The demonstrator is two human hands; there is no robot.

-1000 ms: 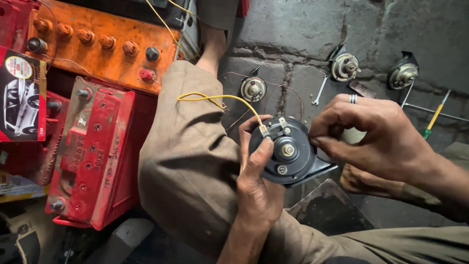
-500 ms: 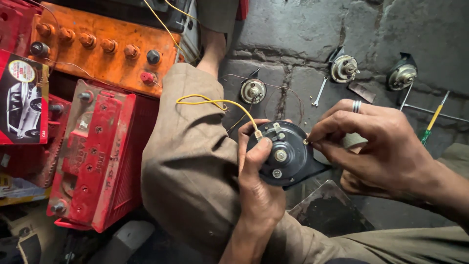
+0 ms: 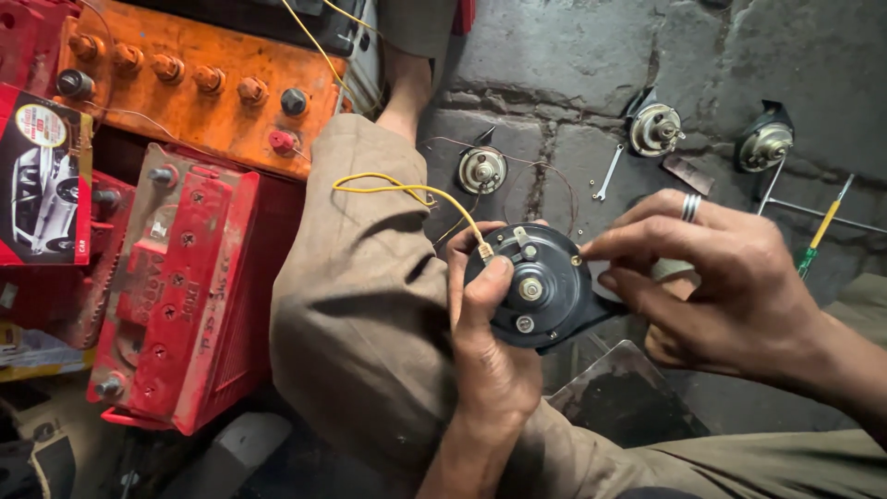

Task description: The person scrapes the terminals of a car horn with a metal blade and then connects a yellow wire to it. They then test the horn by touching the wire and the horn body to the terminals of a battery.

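Horn, a black round disc with a metal centre bolt, sits in the middle of the view above the person's bent knee. Largest nearby is the orange battery at top left, with the red battery below it. The right hand, wearing a ring, pinches the horn's right edge with thumb and forefinger closed together. The left hand cups the disc from below, thumb pressed on its left face beside the terminal. A yellow wire runs from that terminal over the knee. Three more horns lie on the stone floor, with a small spanner and a screwdriver.
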